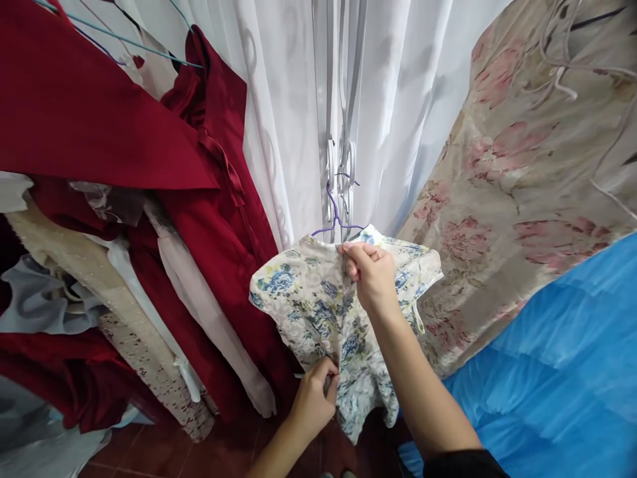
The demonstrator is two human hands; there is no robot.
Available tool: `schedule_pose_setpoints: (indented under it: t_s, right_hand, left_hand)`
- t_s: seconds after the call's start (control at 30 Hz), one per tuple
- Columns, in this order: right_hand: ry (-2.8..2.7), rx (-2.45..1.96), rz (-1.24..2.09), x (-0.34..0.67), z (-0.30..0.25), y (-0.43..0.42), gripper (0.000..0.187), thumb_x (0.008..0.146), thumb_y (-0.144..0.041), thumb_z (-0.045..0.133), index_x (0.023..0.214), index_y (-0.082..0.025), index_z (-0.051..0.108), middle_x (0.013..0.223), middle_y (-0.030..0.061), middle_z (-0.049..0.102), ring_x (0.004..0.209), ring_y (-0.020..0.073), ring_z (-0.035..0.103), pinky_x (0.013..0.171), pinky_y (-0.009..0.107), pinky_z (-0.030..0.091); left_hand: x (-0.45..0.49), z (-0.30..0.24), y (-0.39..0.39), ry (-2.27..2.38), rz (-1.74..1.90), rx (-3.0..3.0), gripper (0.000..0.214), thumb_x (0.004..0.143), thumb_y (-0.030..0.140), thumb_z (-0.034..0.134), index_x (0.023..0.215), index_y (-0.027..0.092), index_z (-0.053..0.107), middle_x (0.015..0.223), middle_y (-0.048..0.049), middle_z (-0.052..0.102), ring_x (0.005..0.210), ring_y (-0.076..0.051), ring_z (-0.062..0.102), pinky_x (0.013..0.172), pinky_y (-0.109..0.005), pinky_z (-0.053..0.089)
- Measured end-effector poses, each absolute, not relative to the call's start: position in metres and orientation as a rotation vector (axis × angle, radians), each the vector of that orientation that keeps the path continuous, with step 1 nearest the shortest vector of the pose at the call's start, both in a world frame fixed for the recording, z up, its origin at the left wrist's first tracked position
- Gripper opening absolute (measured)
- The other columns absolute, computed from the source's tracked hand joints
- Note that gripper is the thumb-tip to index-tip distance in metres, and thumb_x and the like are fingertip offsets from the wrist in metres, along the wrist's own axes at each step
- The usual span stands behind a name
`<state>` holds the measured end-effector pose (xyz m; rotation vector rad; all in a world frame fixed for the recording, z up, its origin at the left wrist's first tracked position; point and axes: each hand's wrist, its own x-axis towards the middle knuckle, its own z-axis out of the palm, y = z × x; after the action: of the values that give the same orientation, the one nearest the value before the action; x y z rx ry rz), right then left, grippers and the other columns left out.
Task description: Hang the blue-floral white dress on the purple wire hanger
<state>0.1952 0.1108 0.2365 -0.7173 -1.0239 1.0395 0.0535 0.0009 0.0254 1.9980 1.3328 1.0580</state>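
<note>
A white dress with blue and yellow flowers (293, 312) hangs from a purple hanger (334, 216) in front of me. A seam or closure runs down its middle. At the neckline, my right hand (368, 262) is closed, thumb and fingers pinching the cloth at the top of that seam. Lower down, my left hand (318, 395) pinches the fabric beside the same line. Whatever small part lies between the fingertips is hidden. The dress hem hangs loose below my hands.
Dark red dresses (219, 139) and a beige sequined one (64, 259) hang at left. At right are a floral drape (497, 172) and blue tulle (557, 352). A white curtain (398, 99) hangs behind; the floor (144, 451) is reddish tile.
</note>
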Motion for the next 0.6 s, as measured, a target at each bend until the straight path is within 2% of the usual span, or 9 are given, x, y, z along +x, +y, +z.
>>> schedule_pose_setpoints:
  t_s: [0.07, 0.17, 0.2, 0.33, 0.43, 0.5, 0.6]
  right_hand:
    - [-1.03, -0.728, 1.048, 0.188, 0.241, 0.112, 0.02, 0.081, -0.033, 0.066, 0.07, -0.015, 0.068, 0.042, -0.0064, 0.048, 0.038, 0.0073, 0.033, 0.04, 0.022, 0.026]
    - [-1.053, -0.759, 1.053, 0.181, 0.234, 0.106, 0.016, 0.082, -0.031, 0.062, 0.077, -0.016, 0.068, 0.043, -0.0066, 0.05, 0.038, 0.0082, 0.037, 0.04, 0.021, 0.027]
    - [-1.057, -0.768, 1.038, 0.18, 0.231, 0.103, 0.015, 0.082, -0.03, 0.061, 0.078, -0.017, 0.067, 0.043, -0.0067, 0.05, 0.039, 0.0083, 0.039, 0.041, 0.021, 0.028]
    - [-1.117, -0.784, 0.975, 0.181, 0.229, 0.096, 0.017, 0.085, -0.031, 0.061, 0.074, -0.018, 0.063, 0.045, -0.007, 0.049, 0.041, 0.0082, 0.04, 0.044, 0.021, 0.03]
    - [-1.177, -0.812, 0.893, 0.181, 0.23, 0.097, 0.024, 0.087, -0.037, 0.063, 0.072, -0.019, 0.057, 0.047, -0.0071, 0.048, 0.042, 0.008, 0.038, 0.044, 0.022, 0.027]
    - [-1.189, -0.871, 0.785, 0.18, 0.223, 0.099, 0.029, 0.088, -0.039, 0.064, 0.07, -0.02, 0.053, 0.049, -0.0079, 0.043, 0.043, 0.0073, 0.033, 0.045, 0.022, 0.022]
    - [-1.226, -0.974, 0.713, 0.178, 0.2, 0.101, 0.032, 0.089, -0.038, 0.063, 0.067, -0.02, 0.05, 0.05, -0.0088, 0.037, 0.044, 0.0068, 0.028, 0.045, 0.023, 0.018]
  left_hand:
    - [0.037, 0.034, 0.011, 1.302, 1.026, 2.051, 0.008, 0.091, 0.016, 0.052, 0.087, 0.021, 0.058, 0.082, -0.0033, 0.064, 0.08, -0.02, 0.065, 0.074, -0.029, 0.049]
    - [0.018, 0.075, 0.04, 1.188, 1.107, 2.099, 0.008, 0.092, 0.02, 0.056, 0.097, 0.022, 0.062, 0.093, -0.0049, 0.069, 0.091, -0.021, 0.067, 0.084, -0.031, 0.05]
    - [0.015, 0.097, 0.052, 1.157, 1.176, 2.103, 0.013, 0.093, 0.022, 0.057, 0.105, 0.022, 0.062, 0.098, -0.0055, 0.07, 0.095, -0.021, 0.067, 0.089, -0.031, 0.05]
    - [0.023, 0.195, 0.1, 1.021, 1.544, 2.213, 0.038, 0.097, 0.021, 0.053, 0.135, 0.026, 0.056, 0.099, -0.0042, 0.071, 0.09, -0.018, 0.067, 0.086, -0.03, 0.05]
    - [0.04, 0.247, 0.115, 0.893, 1.516, 2.394, 0.018, 0.097, 0.022, 0.055, 0.109, 0.022, 0.069, 0.094, -0.0034, 0.071, 0.084, -0.017, 0.066, 0.078, -0.027, 0.049]
    - [0.046, 0.265, 0.114, 0.865, 1.585, 2.416, 0.012, 0.096, 0.022, 0.058, 0.096, 0.02, 0.07, 0.089, -0.0029, 0.071, 0.081, -0.016, 0.065, 0.076, -0.026, 0.049]
    - [0.034, 0.273, 0.115, 0.955, 1.908, 2.173, 0.01, 0.094, 0.024, 0.061, 0.097, 0.018, 0.069, 0.086, -0.0027, 0.07, 0.079, -0.015, 0.064, 0.076, -0.025, 0.049]
